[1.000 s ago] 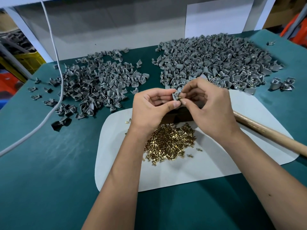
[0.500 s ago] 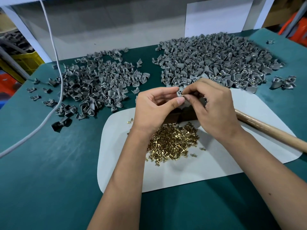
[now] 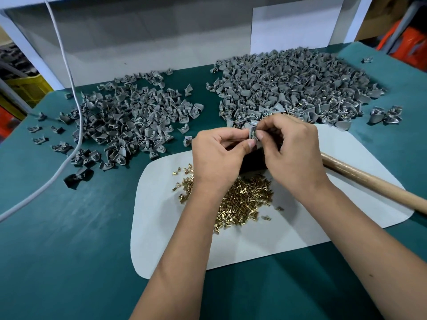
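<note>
Left hand (image 3: 219, 155) and right hand (image 3: 293, 148) both pinched one grey clip (image 3: 251, 132), apparently fitting a brass pin (image 3: 254, 135); next needed a straight push.

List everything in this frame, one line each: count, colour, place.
table: one, green cover, fills the frame
mat: one, white, middle of the table
grey part: one, grey, pinched above the mat's far edge
left pile of parts: many, grey, far left
right pile of parts: many more, grey, far right
stray parts: a few, grey, right of that pile
brass pins: a heap, gold, middle of the mat
wooden handle: one, tan, across the mat's right side
cable: one, white, over the left pile's edge
crate: one, yellow, beyond the table at left
left hand: one, pinches the grey part
right hand: one, pinches the same part
</note>
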Action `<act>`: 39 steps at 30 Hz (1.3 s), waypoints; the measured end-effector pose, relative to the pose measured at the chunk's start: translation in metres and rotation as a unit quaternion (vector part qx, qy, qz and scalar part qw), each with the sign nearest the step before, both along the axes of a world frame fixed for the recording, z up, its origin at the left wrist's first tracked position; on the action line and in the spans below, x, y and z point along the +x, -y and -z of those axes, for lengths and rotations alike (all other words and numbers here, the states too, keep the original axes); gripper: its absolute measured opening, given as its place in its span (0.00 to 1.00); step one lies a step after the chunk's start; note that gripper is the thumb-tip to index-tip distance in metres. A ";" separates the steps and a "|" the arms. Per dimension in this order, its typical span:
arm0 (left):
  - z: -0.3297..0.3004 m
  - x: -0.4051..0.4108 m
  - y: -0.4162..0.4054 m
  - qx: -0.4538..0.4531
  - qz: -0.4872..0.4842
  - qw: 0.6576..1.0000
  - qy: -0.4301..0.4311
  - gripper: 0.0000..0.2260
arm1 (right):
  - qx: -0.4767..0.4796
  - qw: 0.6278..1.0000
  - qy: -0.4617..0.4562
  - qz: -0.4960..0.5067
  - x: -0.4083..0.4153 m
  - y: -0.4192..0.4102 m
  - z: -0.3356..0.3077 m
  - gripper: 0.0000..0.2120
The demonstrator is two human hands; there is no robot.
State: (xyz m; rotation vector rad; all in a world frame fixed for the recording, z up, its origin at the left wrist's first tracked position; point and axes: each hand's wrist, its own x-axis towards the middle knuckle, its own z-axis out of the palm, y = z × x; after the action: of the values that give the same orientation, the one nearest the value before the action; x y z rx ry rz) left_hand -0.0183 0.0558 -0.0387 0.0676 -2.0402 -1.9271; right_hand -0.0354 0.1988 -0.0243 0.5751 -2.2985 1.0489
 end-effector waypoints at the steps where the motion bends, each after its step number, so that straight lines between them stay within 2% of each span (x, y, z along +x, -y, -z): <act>1: 0.000 0.000 -0.001 -0.005 -0.002 1.000 0.002 0.08 | -0.001 1.000 0.005 0.005 0.001 0.000 0.000 0.02; 7: 0.003 -0.001 -0.004 -0.028 -0.018 0.999 -0.003 0.10 | -0.017 0.999 0.027 0.025 0.005 0.003 -0.001 0.03; 11: -0.001 0.002 -0.006 -0.082 -0.006 0.997 -0.010 0.11 | -0.015 0.999 0.027 0.028 0.003 0.003 -0.003 0.03; 16: -0.007 0.007 -0.007 -0.149 -0.061 0.987 -0.028 0.15 | 0.019 0.997 0.062 -0.031 -0.001 -0.015 -0.013 0.06; 19: -0.012 0.009 -0.005 -0.173 -0.062 0.983 -0.030 0.19 | 0.067 0.992 0.098 0.045 -0.011 -0.043 -0.020 0.05; 21: -0.014 0.009 -0.002 -0.190 -0.057 0.979 -0.033 0.16 | 0.162 0.965 0.159 0.133 -0.020 -0.067 -0.021 0.06; 22: -0.014 0.009 -0.001 -0.206 -0.053 0.977 -0.034 0.13 | 0.227 0.937 0.203 0.170 -0.023 -0.077 -0.021 0.09; 24: -0.013 0.008 0.001 -0.256 -0.041 0.965 -0.029 0.06 | 0.333 0.881 0.275 0.194 -0.023 -0.088 -0.021 0.18; 25: -0.012 0.007 0.003 -0.281 -0.038 0.959 -0.019 0.05 | 0.357 0.867 0.294 0.186 -0.020 -0.088 -0.022 0.20; 29: -0.006 0.003 0.006 -0.279 -0.023 0.960 0.009 0.05 | 0.379 0.860 0.306 0.150 -0.021 -0.086 -0.019 0.17; 31: -0.005 0.003 0.008 -0.273 -0.016 0.962 0.005 0.06 | 0.368 0.866 0.300 0.159 -0.024 -0.085 -0.021 0.16; 34: -0.003 0.002 0.011 -0.280 -0.024 0.960 0.002 0.10 | 0.279 0.904 0.277 0.168 -0.028 -0.085 -0.028 0.17; 39: -0.002 0.000 0.011 -0.262 -0.028 0.964 0.014 0.06 | 0.134 0.978 0.145 0.059 -0.018 -0.066 -0.041 0.11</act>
State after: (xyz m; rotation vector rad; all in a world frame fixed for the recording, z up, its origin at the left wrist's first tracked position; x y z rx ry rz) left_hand -0.0184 0.0447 -0.0366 0.0255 -2.4656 -1.3024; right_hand -0.0534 0.2645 0.0164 0.3994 -2.7201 0.8159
